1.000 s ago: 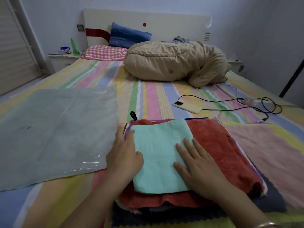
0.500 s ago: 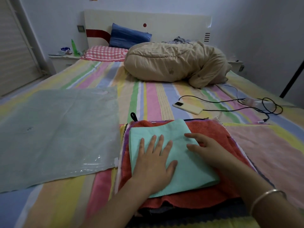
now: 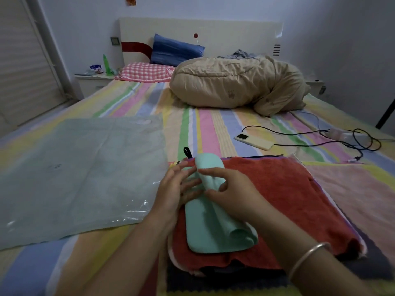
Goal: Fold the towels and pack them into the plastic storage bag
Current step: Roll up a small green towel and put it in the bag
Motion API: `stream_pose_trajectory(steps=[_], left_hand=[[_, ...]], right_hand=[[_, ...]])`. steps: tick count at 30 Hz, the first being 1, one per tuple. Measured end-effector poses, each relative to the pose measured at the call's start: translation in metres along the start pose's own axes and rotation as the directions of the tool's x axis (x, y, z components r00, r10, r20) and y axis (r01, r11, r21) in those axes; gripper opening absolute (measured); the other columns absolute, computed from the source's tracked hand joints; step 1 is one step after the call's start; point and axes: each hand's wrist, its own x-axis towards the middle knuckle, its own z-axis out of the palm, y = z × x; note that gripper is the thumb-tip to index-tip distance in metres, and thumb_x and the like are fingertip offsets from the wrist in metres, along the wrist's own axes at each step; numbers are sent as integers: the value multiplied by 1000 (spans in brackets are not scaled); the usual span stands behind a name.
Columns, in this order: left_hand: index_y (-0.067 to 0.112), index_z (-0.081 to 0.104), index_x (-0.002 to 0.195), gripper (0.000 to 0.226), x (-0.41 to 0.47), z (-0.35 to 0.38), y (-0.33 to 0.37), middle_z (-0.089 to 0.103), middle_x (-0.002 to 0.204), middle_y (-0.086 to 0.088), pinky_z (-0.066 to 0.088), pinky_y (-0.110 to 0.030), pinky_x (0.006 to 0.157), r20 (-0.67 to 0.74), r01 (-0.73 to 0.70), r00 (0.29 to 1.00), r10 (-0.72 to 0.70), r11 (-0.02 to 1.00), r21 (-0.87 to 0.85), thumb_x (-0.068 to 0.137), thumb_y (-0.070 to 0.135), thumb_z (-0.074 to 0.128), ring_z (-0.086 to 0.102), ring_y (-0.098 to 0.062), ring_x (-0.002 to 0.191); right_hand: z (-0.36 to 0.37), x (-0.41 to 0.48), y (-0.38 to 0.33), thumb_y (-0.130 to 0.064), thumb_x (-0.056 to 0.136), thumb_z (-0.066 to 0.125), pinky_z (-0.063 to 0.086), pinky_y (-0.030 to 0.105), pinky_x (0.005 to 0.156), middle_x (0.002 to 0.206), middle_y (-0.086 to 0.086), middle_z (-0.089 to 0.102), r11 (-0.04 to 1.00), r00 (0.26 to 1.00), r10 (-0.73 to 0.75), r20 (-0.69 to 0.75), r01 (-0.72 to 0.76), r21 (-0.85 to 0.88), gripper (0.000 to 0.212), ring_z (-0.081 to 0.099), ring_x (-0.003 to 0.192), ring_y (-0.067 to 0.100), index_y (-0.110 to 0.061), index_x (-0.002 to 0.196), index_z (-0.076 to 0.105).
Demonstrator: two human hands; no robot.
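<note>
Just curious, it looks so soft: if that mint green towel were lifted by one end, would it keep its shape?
Probably not: the mint towel bends in soft curves where the right hand pinches it, so it seems floppy. Its loose fold would likely fall open when lifted. It looks thin, so probably light.

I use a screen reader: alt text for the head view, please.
The right hand grips a rolled mint towel, the left hand touching it, atop a red towel on a striped bed. A plastic storage bag lies flat to its left.
</note>
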Motion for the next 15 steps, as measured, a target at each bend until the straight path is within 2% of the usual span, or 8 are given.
stream_pose_trajectory(steps=[1, 3, 5, 7, 10, 12, 15], left_hand=[[19, 57, 121, 24, 1, -7, 3, 74, 101, -1, 60, -32, 66, -7, 58, 998, -59, 998, -23, 100, 20, 47, 71, -19, 80], [16, 57, 124, 27, 2, -17, 6, 75, 96, -2, 59, -29, 57, -10, 162, 987, -162, 986, -44, 100, 25, 48, 71, -16, 73], [12, 57, 123, 27, 1, -24, 7, 76, 91, -2, 57, -27, 56, 7, 200, 980, -200, 979, -36, 100, 24, 49, 72, -15, 72], [11, 56, 122, 26, 2, -27, 7, 75, 93, -4, 57, -26, 57, 14, 182, 983, -182, 983, -4, 99, 22, 52, 72, -15, 73], [13, 52, 127, 34, 3, -27, 4, 71, 108, -10, 57, -26, 59, -21, 142, 990, -140, 975, 169, 94, 18, 61, 69, -15, 78], [12, 50, 126, 38, 6, -24, 2, 68, 112, -10, 60, -29, 63, -40, 113, 994, -106, 964, 241, 91, 13, 65, 68, -17, 83], [14, 50, 126, 50, 12, -22, -2, 68, 111, -6, 59, -38, 81, -67, 31, 998, -7, 924, 380, 82, -3, 69, 67, -19, 96]], right_hand=[[10, 0, -4, -19, 83, 62, 39, 19, 58, 64, -15, 47, 999, 1000, -12, 4, 12, -42, 45, 47, 53, 2, -44, 121, 59], [28, 0, -9, -19, 82, 59, 48, 28, 71, 92, -9, 61, 993, 1000, -26, 10, 27, -117, 47, 57, 76, 12, -44, 122, 57], [41, 0, -11, -21, 81, 56, 49, 32, 82, 116, -5, 58, 982, 1000, -30, 7, 31, -185, 51, 58, 96, 18, -44, 126, 53], [46, -2, -11, -23, 83, 56, 47, 31, 84, 120, -5, 57, 972, 998, -53, 14, 55, -229, 51, 56, 102, 18, -43, 130, 49], [44, -5, -8, -30, 90, 56, 43, 26, 80, 113, -3, 62, 973, 996, -76, 48, 84, -214, 44, 58, 99, 16, -37, 133, 48], [39, -3, -2, -26, 94, 53, 48, 28, 81, 104, -2, 66, 990, 995, -32, 94, 45, -137, 38, 62, 91, 14, -34, 131, 51], [24, 0, 8, -8, 94, 51, 58, 38, 77, 105, -4, 68, 971, 987, 80, 138, -109, 214, 34, 67, 85, 11, -30, 119, 60]])
